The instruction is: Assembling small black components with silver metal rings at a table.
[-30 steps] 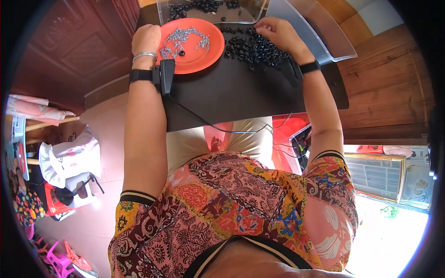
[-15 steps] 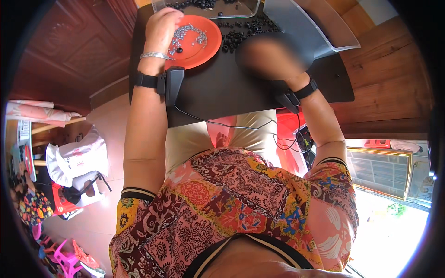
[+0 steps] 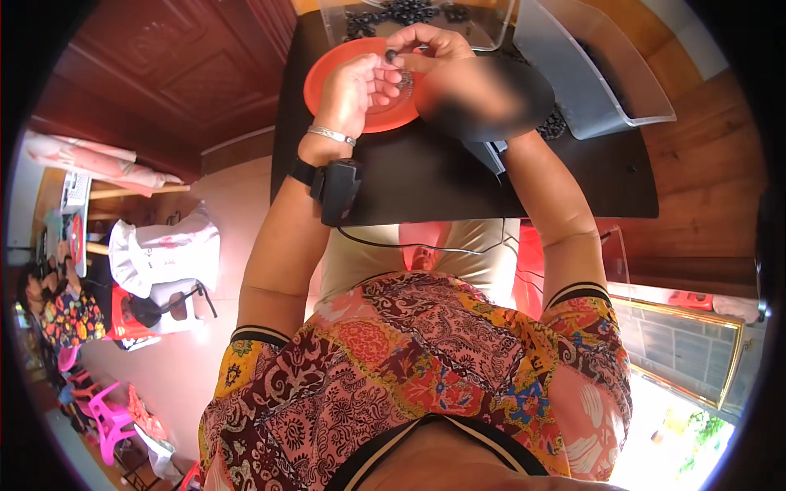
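Note:
Over the orange-red plate my two hands meet at the fingertips. My right hand pinches a small round black piece between thumb and forefinger; part of this hand is blurred out. My left hand touches or nearly touches the piece with its thumb and forefinger, the other fingers curled. Whether something tiny is pinched in the left fingertips I cannot make out. Small silvery metal parts lie on the plate below, partly hidden by my hands.
The dark table carries a clear tub of black pieces at the back. A translucent bin stands to the right, with loose black pieces beside it. A cable hangs from my left wrist device.
My left hand has come back from the plate's far left side and my right hand has moved left to meet it. A black piece is now up between the fingertips. The view has shifted slightly.

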The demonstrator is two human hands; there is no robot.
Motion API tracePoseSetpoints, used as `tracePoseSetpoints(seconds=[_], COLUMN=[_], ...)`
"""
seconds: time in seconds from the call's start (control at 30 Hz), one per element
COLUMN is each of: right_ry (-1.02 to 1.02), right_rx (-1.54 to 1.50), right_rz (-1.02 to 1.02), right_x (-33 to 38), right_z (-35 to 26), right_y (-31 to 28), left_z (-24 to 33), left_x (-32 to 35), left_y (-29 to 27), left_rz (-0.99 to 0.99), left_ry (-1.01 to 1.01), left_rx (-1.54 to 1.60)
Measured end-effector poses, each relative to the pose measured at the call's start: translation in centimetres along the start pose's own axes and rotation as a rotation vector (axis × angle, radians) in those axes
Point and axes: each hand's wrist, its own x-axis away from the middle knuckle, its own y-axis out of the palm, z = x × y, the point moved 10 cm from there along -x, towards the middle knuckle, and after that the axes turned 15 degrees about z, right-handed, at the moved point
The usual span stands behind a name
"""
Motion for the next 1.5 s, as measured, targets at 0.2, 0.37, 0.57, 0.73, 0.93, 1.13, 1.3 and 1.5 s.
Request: tracePoseSetpoints(seconds=[0.2,0.37,0.57,0.73,0.93,1.13,1.3,1.5], right_ry=[-0.074,-0.234,-0.375,-0.46,-0.458,-0.606,-0.605,-0.54], right_rx=[-0.027,0.179,0.276,0.275,0.317,0.475,0.519,0.611], right_rz=[0.036,0.092,0.177,0.25,0.193,0.148,0.132,0.195], right_x=[1.4,1.9,2.7,2.9,3.1,3.5,3.5,2.1], right_z=[-1.2,-2.3,-4.9,-5.1,-5.6,-6.4,-6.8,-4.1], right_y=[0.5,0.0,0.0,-0.6,0.1,0.7,0.9,-1.2], left_z=[-1.3,-0.8,-0.1,-0.4,-0.2,0.1,0.3,0.8], left_x=[-0.1,-0.1,0.2,0.5,1.0,1.3,1.3,-0.8], left_y=[0.5,0.6,1.0,1.4,1.7,1.5,1.1,-2.0], left_rz=[-0.093,-0.115,-0.2,-0.253,-0.202,-0.209,-0.194,-0.064], left_ry=[-0.04,0.0,-0.018,-0.053,-0.016,0.004,0.011,-0.012], left_rx=[0.14,0.122,0.29,0.306,0.228,0.134,0.09,0.252])
